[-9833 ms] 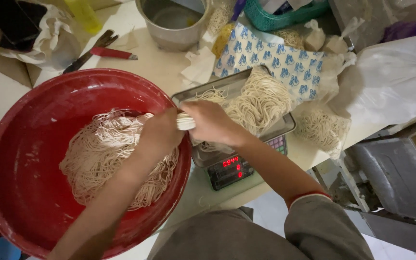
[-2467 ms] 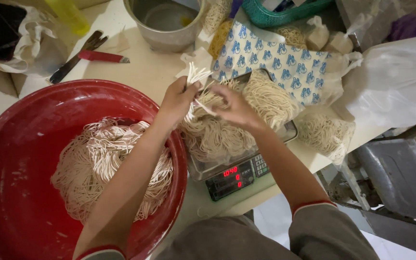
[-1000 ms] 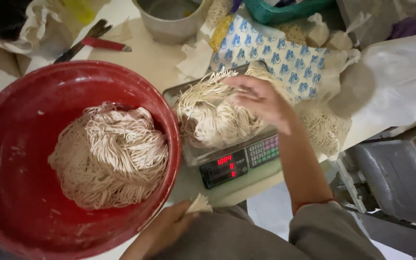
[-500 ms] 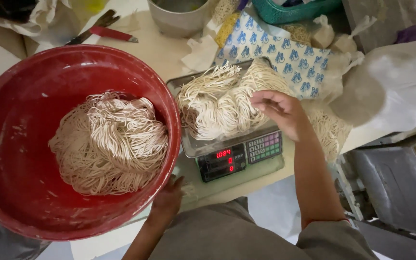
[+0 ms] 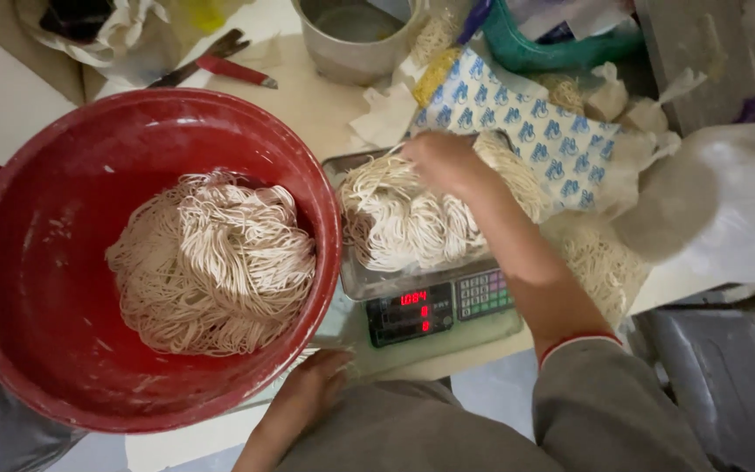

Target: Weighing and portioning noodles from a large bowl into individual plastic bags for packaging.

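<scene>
- Two heaps of pale raw noodles here: the noodle pile (image 5: 412,223) sits in the steel tray (image 5: 356,278) of a digital scale (image 5: 434,308), and the right hand (image 5: 443,162) is down on its far top edge, fingers curled into the strands, pinching what looks like a small tuft.
- Judging by that grip, the step is trimming the weight. I'd say small pinches work best, lifting straight up so tangled strands don't drag half the pile along, with a glance at the red readout between pinches.
- Left hand (image 5: 308,393) rests at the table edge just under the red basin (image 5: 146,253), below the scale's front corner. It seems empty, fingers loose, though I can't tell for sure.
- That basin holds the bigger tangle of noodles (image 5: 211,267), floury smears up its walls, rim touching the tray.
- More loose noodles (image 5: 600,262) lie right of the scale, next to a blue-patterned white bag (image 5: 530,135).
- Farther back: a metal pot (image 5: 351,35), seemingly empty, a teal basket (image 5: 552,44) with wrappers in it, and red-handled scissors (image 5: 216,65).
</scene>
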